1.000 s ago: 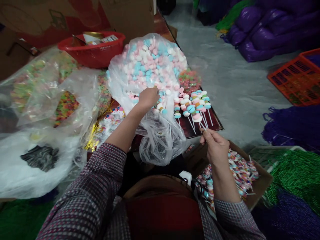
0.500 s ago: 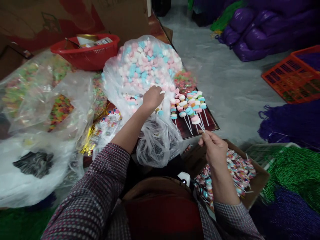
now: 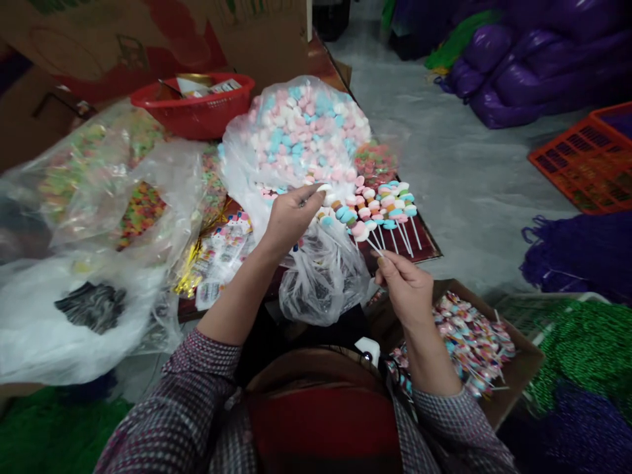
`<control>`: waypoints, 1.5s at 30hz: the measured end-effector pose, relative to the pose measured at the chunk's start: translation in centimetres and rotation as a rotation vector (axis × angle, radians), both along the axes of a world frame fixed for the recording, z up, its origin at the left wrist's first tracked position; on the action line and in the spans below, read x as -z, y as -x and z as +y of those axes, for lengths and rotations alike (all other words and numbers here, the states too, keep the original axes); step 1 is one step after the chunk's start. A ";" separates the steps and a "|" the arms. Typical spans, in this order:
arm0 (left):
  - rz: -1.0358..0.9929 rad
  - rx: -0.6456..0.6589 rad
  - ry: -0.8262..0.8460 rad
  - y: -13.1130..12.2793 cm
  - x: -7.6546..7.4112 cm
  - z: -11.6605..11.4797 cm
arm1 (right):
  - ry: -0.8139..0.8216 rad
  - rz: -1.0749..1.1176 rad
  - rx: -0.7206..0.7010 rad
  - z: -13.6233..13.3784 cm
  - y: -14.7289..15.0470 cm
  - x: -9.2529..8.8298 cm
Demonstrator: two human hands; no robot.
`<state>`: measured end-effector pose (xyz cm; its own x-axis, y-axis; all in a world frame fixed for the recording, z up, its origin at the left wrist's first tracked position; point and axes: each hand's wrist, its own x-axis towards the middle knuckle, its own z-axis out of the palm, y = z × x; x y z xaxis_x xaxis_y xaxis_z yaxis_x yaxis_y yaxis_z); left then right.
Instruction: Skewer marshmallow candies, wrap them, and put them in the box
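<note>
My right hand (image 3: 405, 284) pinches the lower ends of thin white sticks, two of which show. Pink and white marshmallows (image 3: 360, 230) are at their upper end. My left hand (image 3: 292, 217) is closed, with a white marshmallow (image 3: 324, 189) at its fingertips. Just beyond it lies a big clear bag of pink, white and blue marshmallows (image 3: 301, 131). Several finished-looking marshmallow skewers (image 3: 395, 207) lie side by side at the table's right corner, sticks toward me. A crumpled clear plastic bag (image 3: 323, 280) hangs over the front edge between my hands.
Bags of colourful gummy candy (image 3: 141, 214) cover the left side. Printed wrappers (image 3: 224, 253) and gold ties (image 3: 188, 276) lie near the front edge. A red basket (image 3: 192, 108) stands behind. At the lower right is a cardboard box of wrapped candy sticks (image 3: 469, 336).
My right hand has moved left, bringing the skewers nearer my left hand. My left hand has drawn back slightly from the marshmallow bag. The view has shifted a little.
</note>
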<state>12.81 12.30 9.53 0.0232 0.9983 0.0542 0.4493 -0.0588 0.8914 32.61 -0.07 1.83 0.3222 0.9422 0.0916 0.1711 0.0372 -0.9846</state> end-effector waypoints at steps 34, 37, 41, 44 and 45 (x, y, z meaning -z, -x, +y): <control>0.290 0.007 -0.541 5.9 1.6 -6.5 | 0.008 -0.071 -0.235 -2.9 3.5 -4.1; 0.260 -0.009 -0.550 6.5 1.2 -7.0 | 0.059 0.054 -0.266 -3.3 4.3 -4.4; 0.196 -0.002 -0.587 7.3 0.7 -7.3 | 0.143 0.265 -0.323 -3.3 5.1 -5.2; 0.163 0.002 -0.598 7.7 0.6 -7.4 | 0.154 0.306 -0.312 -3.2 5.7 -5.6; 0.154 -0.005 -0.600 7.9 0.6 -7.5 | 0.143 0.281 -0.313 -3.3 5.9 -5.6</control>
<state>4.96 4.82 8.89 0.0711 0.7951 0.6023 0.5716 -0.5274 0.6286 26.69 -3.34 7.41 0.0135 0.9952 -0.0967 -0.1015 -0.0948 -0.9903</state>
